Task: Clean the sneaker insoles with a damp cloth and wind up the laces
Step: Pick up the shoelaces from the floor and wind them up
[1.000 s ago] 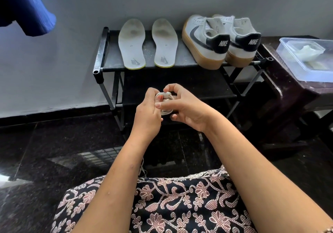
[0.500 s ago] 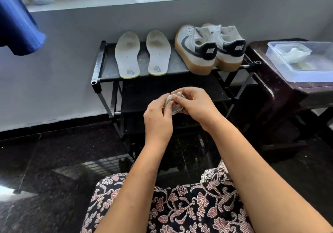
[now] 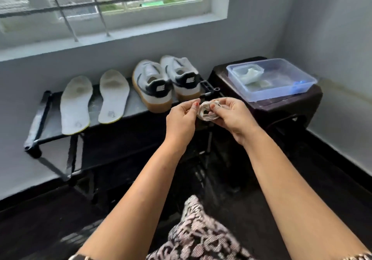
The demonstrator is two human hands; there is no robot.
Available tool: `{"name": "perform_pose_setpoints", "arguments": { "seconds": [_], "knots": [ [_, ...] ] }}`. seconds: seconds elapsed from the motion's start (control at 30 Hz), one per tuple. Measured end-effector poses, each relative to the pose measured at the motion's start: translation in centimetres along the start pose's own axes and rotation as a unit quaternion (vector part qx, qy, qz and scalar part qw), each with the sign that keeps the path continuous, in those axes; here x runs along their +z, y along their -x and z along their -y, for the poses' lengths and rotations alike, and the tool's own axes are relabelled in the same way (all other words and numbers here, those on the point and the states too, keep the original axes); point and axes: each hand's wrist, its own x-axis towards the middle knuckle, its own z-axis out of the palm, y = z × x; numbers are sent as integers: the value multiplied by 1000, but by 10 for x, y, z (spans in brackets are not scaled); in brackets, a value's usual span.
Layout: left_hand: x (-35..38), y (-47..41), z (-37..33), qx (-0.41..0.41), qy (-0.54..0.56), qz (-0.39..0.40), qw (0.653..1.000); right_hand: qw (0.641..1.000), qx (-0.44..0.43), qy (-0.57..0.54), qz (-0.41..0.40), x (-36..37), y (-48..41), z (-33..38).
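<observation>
A wound coil of white lace (image 3: 205,112) sits between both hands, in the air before the right end of the black shoe rack (image 3: 50,126). My left hand (image 3: 181,119) pinches its left side and my right hand (image 3: 231,117) grips its right side. Two pale insoles (image 3: 75,104) (image 3: 114,96) lie side by side on the rack's top shelf. To their right stand two white sneakers (image 3: 153,86) (image 3: 184,76) with black heels and gum soles, heels toward me.
A dark stool (image 3: 281,109) at the right carries a clear plastic tub (image 3: 271,78) holding a smaller container and a pale cloth. A barred window is above the rack. The floor is dark and glossy. My patterned clothing shows at the bottom.
My head has lifted and turned, bringing the window into view. Both hands have moved up and right with the coiled lace, now near the rack's right end and the stool.
</observation>
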Motion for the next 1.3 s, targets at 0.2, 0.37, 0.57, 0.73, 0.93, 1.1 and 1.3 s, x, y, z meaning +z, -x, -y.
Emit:
{"name": "perform_pose_setpoints", "arguments": {
  "seconds": [0.2, 0.37, 0.57, 0.73, 0.93, 1.1, 1.3],
  "knots": [
    [70, -58, -22, 21, -27, 48, 998, 975, -19, 162, -153, -109, -87, 27],
    [111, -88, -17, 11, -63, 93, 994, 924, -34, 316, -214, -168, -157, 34],
    [123, -109, 10, -29, -60, 112, 991, 796, -51, 588, -139, -155, -188, 15],
    [117, -112, 27, -42, -59, 123, 990, 741, -75, 664, -62, -140, -197, 2],
    [110, -111, 28, -51, -35, 122, 991, 780, 0, 626, 0, -136, -190, 12],
    [102, -101, 28, -60, -18, 131, 989, 845, -27, 528, -84, -131, -181, 23],
    [50, -87, 39, -80, 6, 107, 991, 890, -80, 428, -137, -63, -141, 27]
  ]
}}
